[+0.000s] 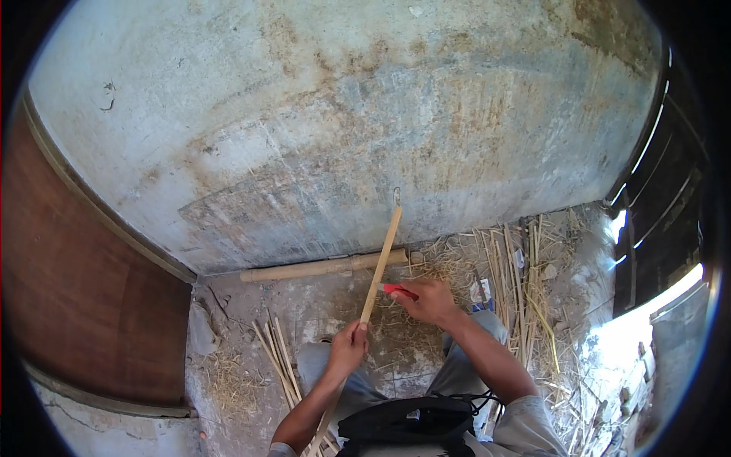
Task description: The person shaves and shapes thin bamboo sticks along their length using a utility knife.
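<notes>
My left hand (349, 347) is closed around a long, flat bamboo strip (385, 251), whose far end leans up against the wall. The strip's near part runs back under my left forearm toward my body. In my right hand (430, 302) is a red-handled knife (397, 290). Its short grey blade reaches the right edge of the strip, a little above my left hand. Whether the blade cuts into the strip I cannot tell.
A thick bamboo pole (320, 270) lies along the wall's foot (442, 152). Thin bamboo strips (518, 289) and shavings cover the floor at right. More strips (278, 354) lie at left, near a clear plastic bag (202, 329). A brown door panel (91, 282) stands at far left.
</notes>
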Motion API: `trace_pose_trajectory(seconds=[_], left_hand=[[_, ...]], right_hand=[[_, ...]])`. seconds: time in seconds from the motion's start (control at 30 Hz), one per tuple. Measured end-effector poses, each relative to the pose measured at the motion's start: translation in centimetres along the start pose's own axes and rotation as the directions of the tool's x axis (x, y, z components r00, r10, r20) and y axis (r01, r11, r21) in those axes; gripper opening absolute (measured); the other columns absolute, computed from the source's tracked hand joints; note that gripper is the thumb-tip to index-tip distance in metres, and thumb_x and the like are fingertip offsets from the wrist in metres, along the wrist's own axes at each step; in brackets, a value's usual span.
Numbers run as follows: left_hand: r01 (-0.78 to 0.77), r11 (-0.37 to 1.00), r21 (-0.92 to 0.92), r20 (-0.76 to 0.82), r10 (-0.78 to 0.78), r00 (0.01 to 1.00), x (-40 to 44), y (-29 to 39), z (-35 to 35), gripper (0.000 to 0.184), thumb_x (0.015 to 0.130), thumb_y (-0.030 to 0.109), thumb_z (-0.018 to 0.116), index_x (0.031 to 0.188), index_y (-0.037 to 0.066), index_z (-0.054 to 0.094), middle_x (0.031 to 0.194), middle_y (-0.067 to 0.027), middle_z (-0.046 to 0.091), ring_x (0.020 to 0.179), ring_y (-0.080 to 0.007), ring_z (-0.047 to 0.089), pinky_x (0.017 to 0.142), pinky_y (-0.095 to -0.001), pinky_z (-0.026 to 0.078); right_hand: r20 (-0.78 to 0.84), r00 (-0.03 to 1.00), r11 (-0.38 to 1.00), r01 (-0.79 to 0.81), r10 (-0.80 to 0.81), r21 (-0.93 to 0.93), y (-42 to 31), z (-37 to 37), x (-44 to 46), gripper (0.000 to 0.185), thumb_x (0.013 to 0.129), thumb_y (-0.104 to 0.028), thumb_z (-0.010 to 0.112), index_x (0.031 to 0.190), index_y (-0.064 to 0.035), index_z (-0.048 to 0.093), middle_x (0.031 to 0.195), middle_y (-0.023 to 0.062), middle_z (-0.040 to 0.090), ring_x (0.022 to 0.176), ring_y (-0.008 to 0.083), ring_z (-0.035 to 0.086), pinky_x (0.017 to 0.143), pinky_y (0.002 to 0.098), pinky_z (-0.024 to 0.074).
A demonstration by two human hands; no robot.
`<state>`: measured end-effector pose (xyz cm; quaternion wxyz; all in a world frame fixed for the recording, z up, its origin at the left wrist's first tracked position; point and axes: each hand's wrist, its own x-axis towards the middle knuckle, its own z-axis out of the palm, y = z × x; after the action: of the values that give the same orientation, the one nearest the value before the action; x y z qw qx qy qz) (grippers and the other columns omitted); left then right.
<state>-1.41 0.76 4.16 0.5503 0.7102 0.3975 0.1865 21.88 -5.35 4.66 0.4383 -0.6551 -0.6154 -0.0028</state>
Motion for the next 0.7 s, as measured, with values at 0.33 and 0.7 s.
trace_pose_trajectory(seconds=[0.33,0.7], left_hand=[[-0.082,0.997,0.017,-0.026,0.082,0.996,0.8,-1.0,1.0,0.029,0.105,0.027,0.046,0.1,0.003,0.061,0.061,0.0023,0.048,0.055,-0.0047,0.043,0.051,-0.0236,0.035],[-0.036,0.997,-0.069,0.003,0.036,0.999,0.1,-1.0,0.2,0.031,0.105,0.029,0.046,0.094,0.004,0.059,0.06,0.0026,0.046,0.054,-0.0056,0.042,0.05,-0.0249,0.034]], right_hand=[[-0.053,0.998,0.999,-0.036,0.037,0.02,-0.2,0.6,-0.4,0.026,0.085,-0.035,0.071,0.092,-0.0092,0.072,0.07,0.0083,0.065,0.058,0.029,0.066,0.05,0.041,0.0519],[-0.121,0.993,0.995,-0.017,0.005,-0.094,-0.5,1.9,-0.5,0.03,0.082,-0.04,0.074,0.091,-0.0102,0.074,0.065,0.006,0.062,0.051,0.0284,0.063,0.045,0.0408,0.0496]])
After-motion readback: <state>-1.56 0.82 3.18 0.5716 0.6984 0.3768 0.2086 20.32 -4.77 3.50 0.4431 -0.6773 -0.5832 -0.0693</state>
